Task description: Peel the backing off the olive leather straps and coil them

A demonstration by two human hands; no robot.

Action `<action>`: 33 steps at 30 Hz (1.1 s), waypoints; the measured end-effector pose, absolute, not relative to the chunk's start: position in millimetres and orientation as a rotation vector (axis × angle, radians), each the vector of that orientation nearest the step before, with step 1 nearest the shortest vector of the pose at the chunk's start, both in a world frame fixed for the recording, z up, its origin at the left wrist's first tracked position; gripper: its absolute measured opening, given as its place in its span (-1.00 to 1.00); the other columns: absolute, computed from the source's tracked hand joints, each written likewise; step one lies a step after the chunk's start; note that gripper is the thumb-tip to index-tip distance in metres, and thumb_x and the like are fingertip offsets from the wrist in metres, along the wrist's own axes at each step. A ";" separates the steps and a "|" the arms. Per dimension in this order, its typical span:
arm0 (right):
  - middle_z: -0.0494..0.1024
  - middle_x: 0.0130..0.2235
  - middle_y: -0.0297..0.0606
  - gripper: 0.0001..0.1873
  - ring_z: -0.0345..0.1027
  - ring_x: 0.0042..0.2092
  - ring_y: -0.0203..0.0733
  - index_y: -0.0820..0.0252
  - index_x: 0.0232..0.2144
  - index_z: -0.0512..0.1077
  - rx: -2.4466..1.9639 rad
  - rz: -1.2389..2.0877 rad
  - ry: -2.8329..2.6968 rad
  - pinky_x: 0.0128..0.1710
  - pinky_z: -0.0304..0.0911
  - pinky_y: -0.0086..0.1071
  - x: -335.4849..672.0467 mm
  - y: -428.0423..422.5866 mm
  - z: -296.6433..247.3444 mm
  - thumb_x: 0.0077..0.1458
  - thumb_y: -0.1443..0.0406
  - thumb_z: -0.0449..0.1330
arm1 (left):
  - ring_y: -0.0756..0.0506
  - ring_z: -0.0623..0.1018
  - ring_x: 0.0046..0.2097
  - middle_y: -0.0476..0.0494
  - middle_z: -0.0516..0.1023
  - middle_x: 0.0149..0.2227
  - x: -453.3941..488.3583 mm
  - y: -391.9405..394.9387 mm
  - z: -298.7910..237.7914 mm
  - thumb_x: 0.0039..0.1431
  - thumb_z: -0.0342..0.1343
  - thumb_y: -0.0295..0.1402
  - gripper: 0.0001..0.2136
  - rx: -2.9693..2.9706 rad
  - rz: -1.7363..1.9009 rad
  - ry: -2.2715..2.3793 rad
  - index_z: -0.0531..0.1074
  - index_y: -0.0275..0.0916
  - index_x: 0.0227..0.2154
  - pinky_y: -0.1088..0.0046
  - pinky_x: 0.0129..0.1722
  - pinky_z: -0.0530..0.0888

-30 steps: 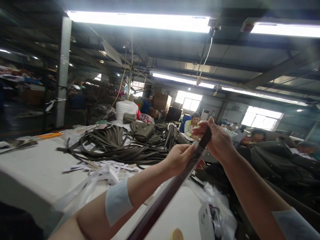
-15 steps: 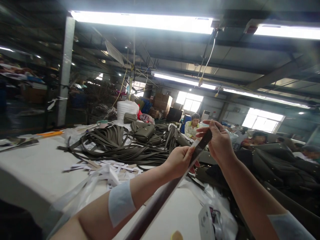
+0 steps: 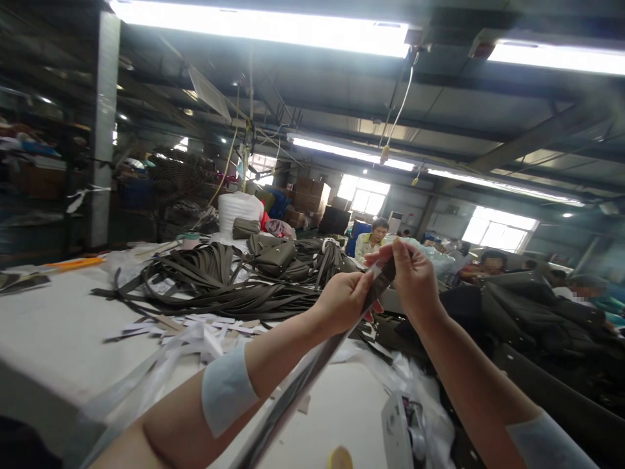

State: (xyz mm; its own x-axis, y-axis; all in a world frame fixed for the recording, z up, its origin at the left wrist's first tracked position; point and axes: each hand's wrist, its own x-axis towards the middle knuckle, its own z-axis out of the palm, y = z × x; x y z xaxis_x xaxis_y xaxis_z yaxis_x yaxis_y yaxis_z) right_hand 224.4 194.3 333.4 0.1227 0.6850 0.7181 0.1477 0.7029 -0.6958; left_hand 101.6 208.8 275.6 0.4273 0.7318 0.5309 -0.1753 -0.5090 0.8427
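A long dark strap [image 3: 317, 370] slants up from the bottom edge of the view into both my hands. My left hand [image 3: 346, 299] grips it a little below its upper end, thumb on top. At that upper end, the thumb and fingers of my right hand [image 3: 413, 270] pinch the tip. A small pale piece shows on the strap between the two hands; I cannot make out what it is. Behind my left hand lies a heap of similar dark straps [image 3: 234, 294] on the white table [image 3: 43, 326].
White and brown paper scraps [image 3: 190, 329] and clear plastic film lie before the straps. A white device [image 3: 398, 426] stands low right, near a yellow round thing [image 3: 340, 458]. Dark bags [image 3: 527, 312] are piled at right. A co-worker [image 3: 374, 240] sits beyond the table.
The view has shifted slightly, so the room sits further left and higher. My right hand has come a little closer to my left at the strap's end. Both still hold the strap.
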 end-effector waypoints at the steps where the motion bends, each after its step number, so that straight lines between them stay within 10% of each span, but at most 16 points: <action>1: 0.62 -0.47 -0.26 -0.58 0.51 -0.45 -0.21 0.18 -0.43 0.43 -0.751 0.415 -1.446 -0.50 0.37 -0.45 223.8 193.6 332.9 0.07 -0.06 0.22 | -0.02 0.50 -0.62 -0.16 0.56 -0.56 100.7 208.7 276.6 0.24 -0.15 0.11 -0.43 1.763 1.230 0.490 0.44 -0.31 -0.53 0.57 -0.66 0.32; 8: 0.63 -0.41 -0.32 -0.54 0.13 -0.76 -0.43 0.13 -0.39 0.43 -0.814 0.530 -1.553 -0.78 0.07 -0.49 206.3 189.5 320.8 0.14 -0.12 0.10 | 0.00 0.45 -0.65 -0.11 0.50 -0.63 94.1 205.5 289.0 0.17 -0.06 0.15 -0.43 1.675 1.310 0.448 0.42 -0.31 -0.58 0.56 -0.68 0.32; 15: 0.62 -0.47 -0.28 -0.51 0.52 -0.43 -0.19 0.13 -0.42 0.41 -0.713 0.659 -1.477 -0.38 0.41 -0.37 199.0 192.4 318.1 0.05 -0.16 0.15 | -0.09 0.56 -0.39 -0.22 0.61 -0.42 67.8 203.0 263.4 0.17 0.00 0.11 -0.48 1.864 0.687 0.317 0.51 -0.34 -0.38 0.47 -0.36 0.46; 23: 0.63 -0.33 -0.17 -0.21 0.53 -0.24 -0.02 0.18 -0.13 0.44 -0.632 1.725 -1.380 -0.25 0.40 -0.22 171.0 172.2 261.9 -0.02 -0.34 -0.02 | -0.06 0.51 -0.52 -0.14 0.55 -0.57 16.3 199.7 271.3 0.19 -0.04 0.12 -0.44 2.035 0.787 0.478 0.56 -0.30 -0.51 0.53 -0.53 0.37; 27: 0.63 -0.31 -0.13 -0.42 0.52 -0.24 -0.06 0.22 -0.12 0.46 -0.585 2.147 -1.476 -0.10 0.33 -0.20 140.7 153.4 221.3 -0.03 -0.09 0.26 | 0.05 0.36 -0.70 -0.19 0.58 -0.53 -6.7 215.5 269.0 0.19 -0.06 0.15 -0.41 1.610 0.953 0.568 0.54 -0.37 -0.37 0.59 -0.75 0.13; 33: 0.54 -0.52 -0.25 -0.39 0.39 -0.54 -0.27 0.35 -0.35 0.51 -0.554 2.495 -1.998 -0.51 0.27 -0.49 185.3 147.2 188.9 -0.30 -0.07 0.42 | 0.14 0.14 -0.79 -0.10 0.45 -0.69 -101.0 270.3 246.7 0.28 -0.07 0.01 -0.47 1.295 1.229 0.857 0.52 -0.42 -0.40 0.64 -0.79 -0.05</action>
State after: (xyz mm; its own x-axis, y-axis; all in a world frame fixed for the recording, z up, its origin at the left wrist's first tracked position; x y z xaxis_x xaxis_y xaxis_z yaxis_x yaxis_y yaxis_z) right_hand 185.3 147.2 188.9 -0.9366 0.1313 -0.3248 0.2883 -0.2379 -0.9275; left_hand -101.0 270.3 246.7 0.1993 0.9650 0.1703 -0.1734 -0.1363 0.9754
